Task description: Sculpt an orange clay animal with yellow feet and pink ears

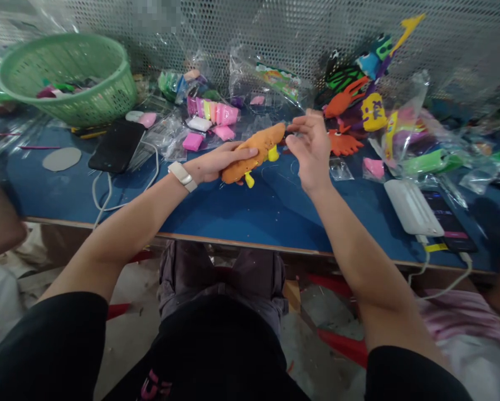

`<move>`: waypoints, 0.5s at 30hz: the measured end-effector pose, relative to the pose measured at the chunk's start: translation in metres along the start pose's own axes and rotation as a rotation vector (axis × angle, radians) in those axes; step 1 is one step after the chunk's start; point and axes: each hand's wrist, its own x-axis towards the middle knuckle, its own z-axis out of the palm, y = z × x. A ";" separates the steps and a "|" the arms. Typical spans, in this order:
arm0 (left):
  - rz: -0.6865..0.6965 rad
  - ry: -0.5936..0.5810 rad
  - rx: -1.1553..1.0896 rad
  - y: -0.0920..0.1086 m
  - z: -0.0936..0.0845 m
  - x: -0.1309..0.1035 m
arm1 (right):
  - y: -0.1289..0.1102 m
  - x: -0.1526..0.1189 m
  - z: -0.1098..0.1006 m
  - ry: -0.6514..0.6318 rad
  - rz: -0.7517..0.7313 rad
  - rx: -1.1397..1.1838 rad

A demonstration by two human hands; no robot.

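Note:
My left hand (220, 161) is wrapped round a long orange clay figure (260, 146), its thumb lying on top. Small yellow knobs stick out along the figure's lower side, and small dark dots mark its surface. The figure is held tilted above the blue table, its right end higher. Close to that right end is my right hand (312, 145), thumb and forefinger brought together in a pinch. A tiny dark spot shows by those fingertips; I cannot tell what it is. Beyond the right hand lie an orange crab-like clay figure (344, 142) and a yellow clay piece with dark markings (373, 112).
A green basket (86, 106) stands at the back left, with a black phone (118, 146) and cable before it. Packs of coloured clay (214, 111) lie behind the hands. A white power bank (412, 209) and another phone (450, 223) are at right. People sit on both sides.

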 end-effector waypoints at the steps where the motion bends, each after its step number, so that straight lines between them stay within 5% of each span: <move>1: -0.005 -0.042 0.037 0.001 -0.004 0.000 | 0.005 0.002 -0.001 -0.087 0.122 0.086; 5: -0.013 -0.133 0.150 0.008 -0.014 -0.003 | 0.006 0.002 -0.002 -0.290 0.324 0.209; 15: -0.009 -0.099 0.526 0.020 -0.015 -0.008 | -0.009 -0.001 -0.008 -0.422 0.275 0.195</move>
